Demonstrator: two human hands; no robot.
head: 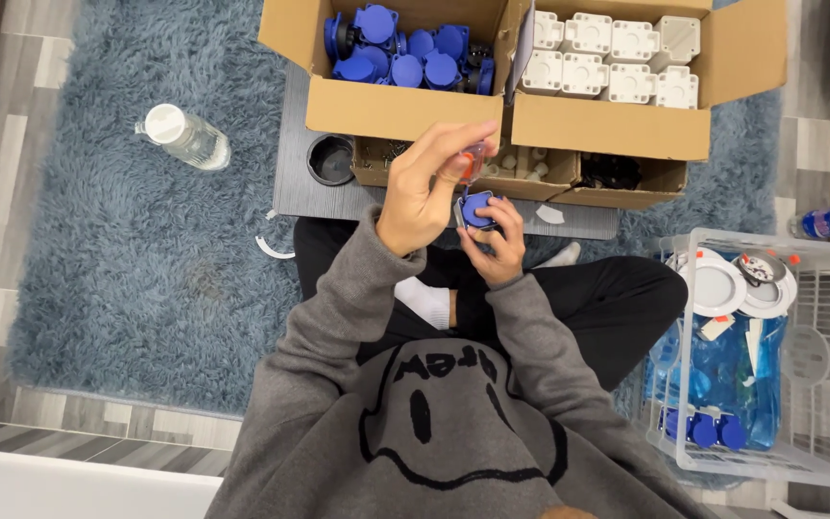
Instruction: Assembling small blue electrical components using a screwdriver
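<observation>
I sit cross-legged on a blue-grey rug. My left hand [420,192] is raised in front of me, pinching a small screwdriver with an orange handle [474,160] that points down. Just below it, my right hand [498,248] holds a small round blue plastic part [477,209]. The screwdriver's tip meets the top of that part. Both hands hover over the front edge of a low grey board [290,192].
On the board stand a cardboard box of blue parts [401,108], a box of white parts [617,127], smaller boxes and a black cup [330,160]. A water bottle [184,136] lies on the rug at left. A clear plastic crate [823,404] stands at right.
</observation>
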